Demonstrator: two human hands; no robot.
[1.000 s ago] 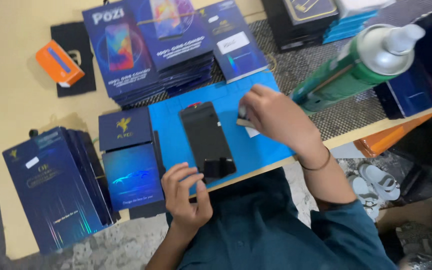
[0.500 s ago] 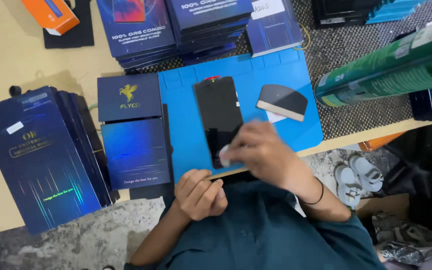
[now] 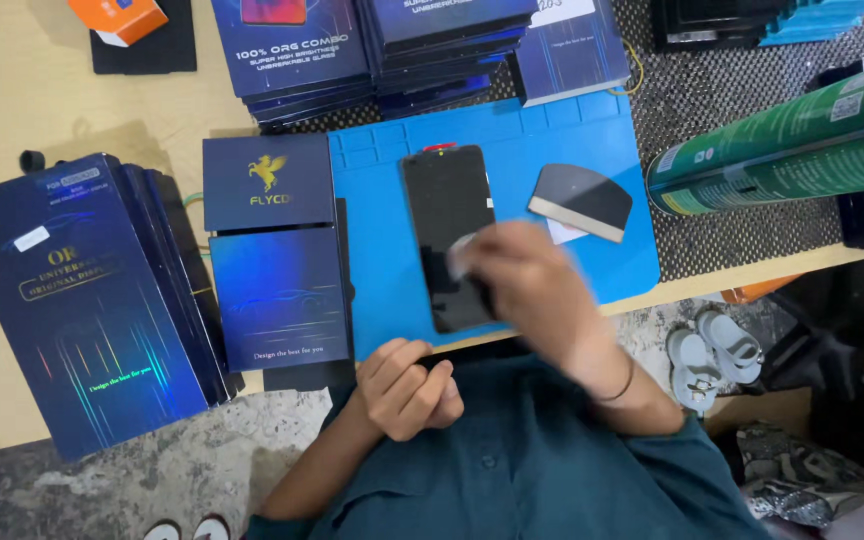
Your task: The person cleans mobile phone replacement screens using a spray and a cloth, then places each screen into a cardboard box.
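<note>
Your right hand (blurred) is over the lower part of the black phone screen, pinching a small white wipe. The screen lies flat on the blue work mat at centre frame. Your left hand rests curled shut, holding nothing, just below the mat's near edge. A dark scraper lies right of the screen.

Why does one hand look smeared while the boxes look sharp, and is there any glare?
Head view: the right hand is motion-blurred over the phone, its fingers indistinct; the left hand, the blue mat and the boxes are crisp. Soft even light; a faint sheen on the box fronts, no hard glare. The green can at the right looks oversized.
</note>
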